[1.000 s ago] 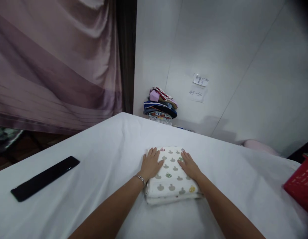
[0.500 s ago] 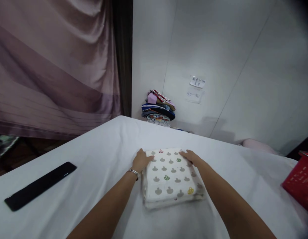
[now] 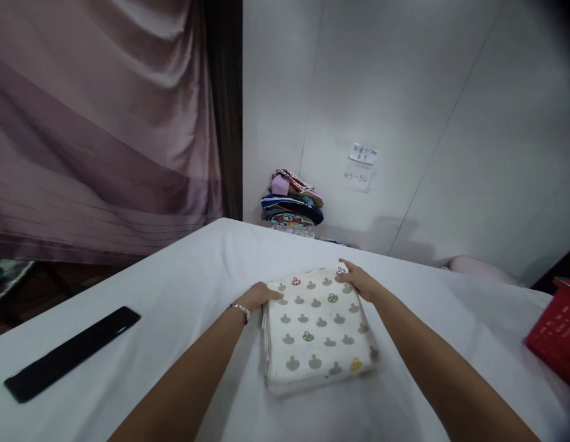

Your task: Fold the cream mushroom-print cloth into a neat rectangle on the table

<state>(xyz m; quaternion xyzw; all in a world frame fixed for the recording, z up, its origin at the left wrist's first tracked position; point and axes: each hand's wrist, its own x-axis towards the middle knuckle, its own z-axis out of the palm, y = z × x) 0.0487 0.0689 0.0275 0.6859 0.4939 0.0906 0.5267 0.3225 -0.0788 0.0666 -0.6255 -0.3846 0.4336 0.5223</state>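
Observation:
A white cloth (image 3: 319, 328), folded into a thick square, lies in front of me and carries a print of grey mushrooms with a few red, green and yellow ones. My left hand (image 3: 261, 296) grips its far left corner, thumb on top and the other fingers hidden behind the edge. At the far right corner, my right hand (image 3: 357, 280) pinches the cloth with the thumb over the print, and this corner looks slightly raised. Several folded layers show along the left side. A bracelet (image 3: 241, 312) circles my left wrist.
A white sheet covers the table (image 3: 183, 294). On the left lies a long black glossy object (image 3: 73, 353). Past the far edge rises a stack of folded clothes (image 3: 292, 205) against the wall (image 3: 405, 92). A red container (image 3: 556, 334) stands at the right edge. A curtain (image 3: 105, 123) hangs left.
My right hand has moved slightly up and away, taking the far right corner of the cloth with it. My left hand has shifted slightly left and keeps its hold.

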